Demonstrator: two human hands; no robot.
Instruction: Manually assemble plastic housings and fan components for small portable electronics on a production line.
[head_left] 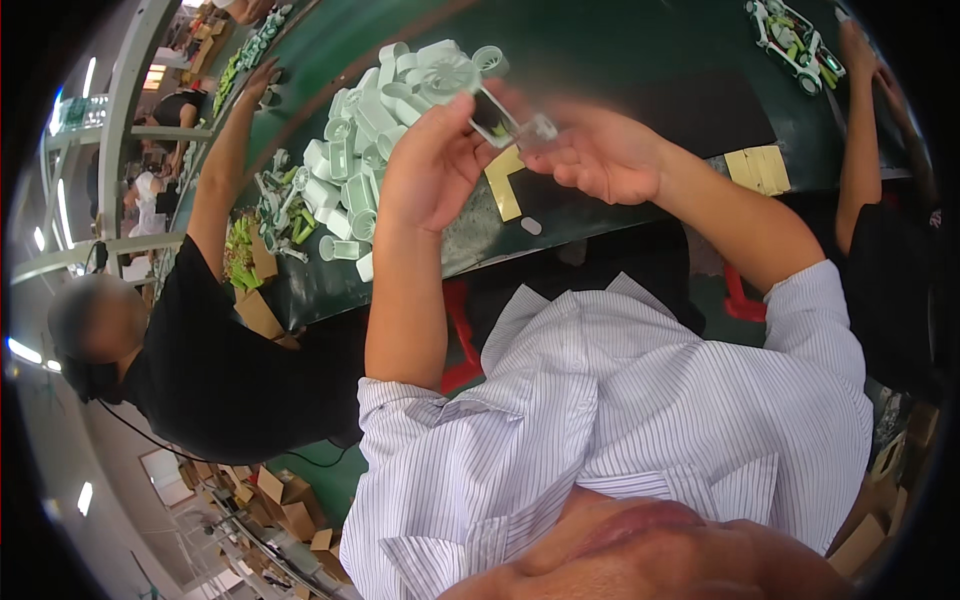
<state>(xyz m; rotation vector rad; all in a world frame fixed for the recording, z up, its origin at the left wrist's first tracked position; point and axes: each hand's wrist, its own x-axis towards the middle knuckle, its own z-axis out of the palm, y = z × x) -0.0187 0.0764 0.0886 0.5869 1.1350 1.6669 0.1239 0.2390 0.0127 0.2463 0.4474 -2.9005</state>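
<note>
A pale, open-framed plastic part (514, 130) is held tilted.

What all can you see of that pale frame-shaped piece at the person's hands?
The pale frame-shaped piece looks plastic, with slim edges around an open middle. It tilts above the green table, gripped by the left hand. At its right end, by the right hand, is a blurred knobbly bit, perhaps a separate piece.
</note>
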